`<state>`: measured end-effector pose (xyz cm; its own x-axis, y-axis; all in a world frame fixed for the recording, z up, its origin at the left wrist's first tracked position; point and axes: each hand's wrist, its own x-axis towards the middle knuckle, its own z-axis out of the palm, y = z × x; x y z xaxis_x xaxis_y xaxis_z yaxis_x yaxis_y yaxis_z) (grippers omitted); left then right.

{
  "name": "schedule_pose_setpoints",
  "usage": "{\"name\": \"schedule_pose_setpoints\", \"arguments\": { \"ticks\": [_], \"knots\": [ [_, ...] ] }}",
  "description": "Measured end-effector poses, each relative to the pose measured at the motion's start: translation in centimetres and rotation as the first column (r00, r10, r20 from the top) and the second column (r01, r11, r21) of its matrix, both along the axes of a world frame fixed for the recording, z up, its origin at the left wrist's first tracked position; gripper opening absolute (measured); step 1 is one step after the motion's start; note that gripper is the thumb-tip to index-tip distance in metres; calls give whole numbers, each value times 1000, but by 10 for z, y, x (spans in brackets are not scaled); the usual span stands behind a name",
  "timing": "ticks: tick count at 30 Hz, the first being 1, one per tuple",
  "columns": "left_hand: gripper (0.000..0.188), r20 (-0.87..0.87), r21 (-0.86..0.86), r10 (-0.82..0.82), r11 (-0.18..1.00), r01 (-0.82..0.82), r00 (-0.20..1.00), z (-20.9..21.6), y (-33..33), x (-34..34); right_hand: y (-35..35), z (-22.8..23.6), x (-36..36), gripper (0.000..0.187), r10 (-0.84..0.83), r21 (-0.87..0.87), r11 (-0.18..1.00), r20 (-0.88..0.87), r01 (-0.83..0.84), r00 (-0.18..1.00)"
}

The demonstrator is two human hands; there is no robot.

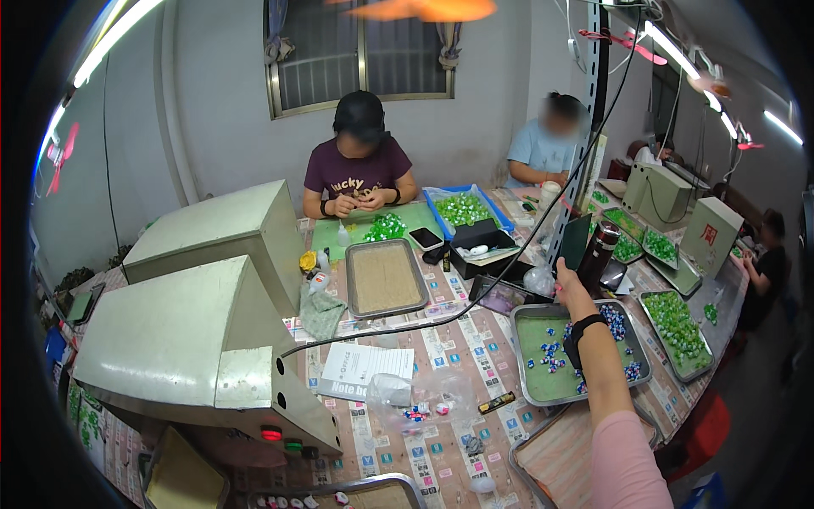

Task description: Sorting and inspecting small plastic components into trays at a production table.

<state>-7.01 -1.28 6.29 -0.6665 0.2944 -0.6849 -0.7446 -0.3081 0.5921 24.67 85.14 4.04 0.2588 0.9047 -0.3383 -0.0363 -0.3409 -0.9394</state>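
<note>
My right arm reaches in from the lower right, with a dark band around the wrist, over a metal tray [530, 392] lined in green. Several small blue, white and red pieces [551, 356] lie in that tray. Beyond its far edge, my right hand [568, 283] is at the foot of a slotted metal post [585, 182]. A dark, flat panel [576, 241] stands right by the fingers. The fingers are mostly hidden, so whether they grip the panel or the post is unclear. A dark flask [599, 254] stands just right of the hand. My left hand is out of view.
Two metal machine housings [161, 339] fill the left side. A black cable [441, 321] crosses the table above a notebook [366, 371] and a plastic bag [428, 399]. Across the table, a person [359, 165] handles small pieces beside a sand-coloured tray [386, 278]; another person [543, 153] sits farther right.
</note>
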Motion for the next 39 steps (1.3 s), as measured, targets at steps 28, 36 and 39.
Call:
{"name": "schedule_pose_setpoints", "arguments": {
  "ticks": [28,36,39],
  "knots": [
    [31,-612,-732,-702,677,74,364,28,56,-225,-384,154,79,28,566,178,555,636,-813,525],
    [94,-349,-833,-922,386,-396,-165,-87,222,-240,-513,174,83,28,528,-27,620,754,-784,392],
    [98,-379,-810,-925,311,-497,38,-105,263,-225,-534,166,95,26,558,-86,646,731,-759,392]
  ]
}}
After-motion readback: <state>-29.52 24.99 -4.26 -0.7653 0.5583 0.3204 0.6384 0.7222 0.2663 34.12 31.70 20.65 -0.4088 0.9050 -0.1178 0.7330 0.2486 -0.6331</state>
